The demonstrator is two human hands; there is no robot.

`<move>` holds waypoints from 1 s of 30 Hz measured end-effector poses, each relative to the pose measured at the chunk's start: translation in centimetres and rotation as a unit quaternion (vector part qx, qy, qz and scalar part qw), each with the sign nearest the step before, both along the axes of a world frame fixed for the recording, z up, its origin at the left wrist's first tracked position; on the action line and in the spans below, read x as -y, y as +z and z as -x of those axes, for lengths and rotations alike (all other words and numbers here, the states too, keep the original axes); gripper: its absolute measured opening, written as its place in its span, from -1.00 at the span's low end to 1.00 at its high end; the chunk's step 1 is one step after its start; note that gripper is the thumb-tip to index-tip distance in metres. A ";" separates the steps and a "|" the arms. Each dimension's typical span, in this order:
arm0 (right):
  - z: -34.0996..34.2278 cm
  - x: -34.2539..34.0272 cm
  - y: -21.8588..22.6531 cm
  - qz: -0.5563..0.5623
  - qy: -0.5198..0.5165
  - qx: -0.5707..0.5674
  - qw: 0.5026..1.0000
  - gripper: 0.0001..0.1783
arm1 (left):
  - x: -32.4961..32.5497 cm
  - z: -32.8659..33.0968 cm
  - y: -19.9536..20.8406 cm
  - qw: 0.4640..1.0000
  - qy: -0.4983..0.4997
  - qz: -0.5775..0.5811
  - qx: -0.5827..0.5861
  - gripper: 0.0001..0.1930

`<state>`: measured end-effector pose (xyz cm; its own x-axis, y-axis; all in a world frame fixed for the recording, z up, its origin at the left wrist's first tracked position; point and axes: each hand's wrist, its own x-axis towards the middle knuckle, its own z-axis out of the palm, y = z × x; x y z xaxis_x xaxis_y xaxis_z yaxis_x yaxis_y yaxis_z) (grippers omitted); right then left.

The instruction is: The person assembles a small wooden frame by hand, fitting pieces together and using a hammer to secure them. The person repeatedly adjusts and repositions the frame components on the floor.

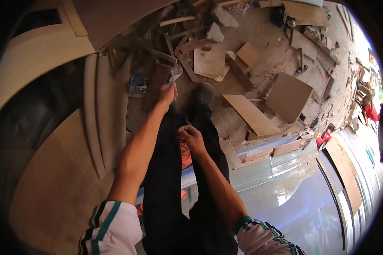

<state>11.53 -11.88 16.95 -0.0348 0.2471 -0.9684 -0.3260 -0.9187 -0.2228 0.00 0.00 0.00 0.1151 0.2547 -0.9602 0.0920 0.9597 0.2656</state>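
My left hand (168, 93) is stretched forward over my left shin, its fingers curled closed. Just beyond it lies a crumpled, pale, shiny scrap (175, 72); whether the fingers touch it I cannot tell. My right hand (191, 138) hangs between my knees with its fingers bent together in a pinch; whatever may be in them is hidden. Under that hand, between my black trouser legs (164, 178), an orange-red crumpled cloth or bag (186, 155) shows. A blue crumpled packet (138, 85) rests left of my left hand.
Wood offcuts and boards litter the floor, among them a tilted plank (251, 114) and a square brown panel (289, 97). Glass sheets (293, 204) lie at my right. Rolled padding (104, 114) and a large curved board (55, 170) stand at my left.
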 end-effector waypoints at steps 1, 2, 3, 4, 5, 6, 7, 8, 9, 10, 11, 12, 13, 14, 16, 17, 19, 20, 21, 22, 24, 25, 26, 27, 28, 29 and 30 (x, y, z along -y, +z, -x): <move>1.1 0.0 2.1 0.003 -0.016 0.010 1.000 -0.88 | -0.8 -0.2 0.5 0.999 0.027 0.004 0.021 -0.62; 2.1 -0.6 4.6 0.003 -0.031 0.019 0.999 -0.90 | -2.0 -0.5 1.2 0.998 0.056 0.006 0.040 -0.62; 0.0 -6.2 -9.3 -0.094 0.033 -0.018 0.995 -0.88 | -11.0 -0.4 -10.4 0.990 0.103 -0.098 -0.011 -0.62; 0.1 -3.7 -8.4 -0.065 0.040 -0.012 0.997 -0.87 | -8.4 -1.0 -12.4 0.992 0.095 -0.073 -0.029 -0.61; 0.4 -1.4 -7.5 -0.035 0.048 -0.007 0.998 -0.85 | -5.6 -1.7 -14.1 0.994 0.086 -0.048 -0.047 -0.60; 0.3 -1.2 -8.1 -0.035 0.079 0.007 0.996 -0.81 | -6.3 -2.5 -15.6 0.992 0.091 -0.036 -0.079 -0.58; 0.2 -1.9 -8.9 -0.049 0.081 0.009 0.995 -0.80 | -8.5 -3.2 -16.7 0.989 0.096 -0.034 -0.111 -0.56; 0.4 -2.5 -9.0 -0.059 0.081 0.011 0.995 -0.79 | -9.7 -3.9 -17.5 0.984 0.098 -0.027 -0.143 -0.53; 0.5 -2.5 -8.9 -0.064 0.078 0.014 0.995 -0.79 | -9.8 -4.8 -17.7 0.980 0.131 -0.024 -0.148 -0.50; 0.4 -2.3 -9.0 -0.055 0.072 0.014 0.996 -0.78 | -9.9 -5.9 -18.0 0.974 0.163 -0.022 -0.154 -0.47; 0.5 -2.2 -9.1 -0.048 0.067 0.012 0.997 -0.78 | -10.0 -6.5 -18.1 0.967 0.196 -0.021 -0.161 -0.44; 0.9 -2.3 -9.1 -0.045 0.070 -0.003 0.997 -0.78 | -10.4 -4.8 -20.1 0.959 0.221 0.005 -0.175 -0.46; 1.1 -2.5 -9.1 -0.032 0.072 -0.017 0.997 -0.78 | -9.9 -3.1 -21.9 0.965 0.171 -0.015 -0.197 -0.48; 1.2 -2.9 -8.9 -0.019 0.075 -0.032 0.996 -0.78 | -9.0 -1.2 -23.3 0.967 0.122 -0.034 -0.219 -0.49; 1.0 -3.3 -9.2 -0.026 0.057 -0.029 0.998 -0.79 | -8.5 -1.7 -21.1 0.952 -0.021 -0.060 -0.298 -0.54; 0.5 -3.4 -9.2 -0.014 0.038 -0.011 0.999 -0.79 | -8.0 -4.3 -17.9 0.946 -0.057 -0.067 -0.312 -0.54; 0.0 -4.1 -8.9 0.001 0.008 0.002 1.000 -0.79 | -7.4 -6.1 -11.4 0.921 -0.118 -0.082 -0.362 -0.55; 0.0 -4.2 -8.9 0.008 0.015 0.004 1.000 -0.78 | -5.4 -3.9 -11.7 0.944 -0.109 -0.075 -0.301 -0.46; 0.1 -4.2 -8.9 0.008 0.006 0.000 1.000 -0.77 | -3.7 -2.8 -11.3 0.960 -0.042 -0.072 -0.266 -0.43; 0.1 -4.6 -9.1 0.007 -0.001 -0.004 1.000 -0.77 | -2.0 -1.8 -11.0 0.970 0.026 -0.067 -0.231 -0.39; 0.0 -5.0 -9.4 0.020 -0.010 0.001 1.000 -0.74 | -0.2 -2.6 -8.1 0.938 0.276 -0.075 -0.198 -0.43; -0.1 -5.2 -9.5 0.024 -0.011 0.004 1.000 -0.74 | 0.3 -2.1 -6.8 0.949 0.248 -0.084 -0.178 -0.46; -0.2 -5.4 -9.5 0.028 -0.012 0.006 1.000 -0.73 | 0.6 -1.4 -5.6 0.958 0.221 -0.092 -0.157 -0.48; -0.4 -5.5 -9.4 0.032 -0.017 0.012 0.999 -0.73 | 0.5 -1.1 -4.2 0.968 0.190 -0.099 -0.132 -0.50; -0.2 -5.2 -9.5 0.031 -0.014 0.015 0.999 -0.72 | 0.5 -1.6 -2.9 0.957 0.221 -0.112 -0.148 -0.53; -0.1 -5.0 -9.6 0.030 -0.011 0.018 0.999 -0.72 | 0.3 -1.7 -1.7 0.960 0.219 -0.095 -0.148 -0.57; 0.0 -4.9 -9.7 0.030 -0.008 0.021 0.999 -0.71 | 0.4 -1.7 -0.7 0.962 0.216 -0.078 -0.148 -0.61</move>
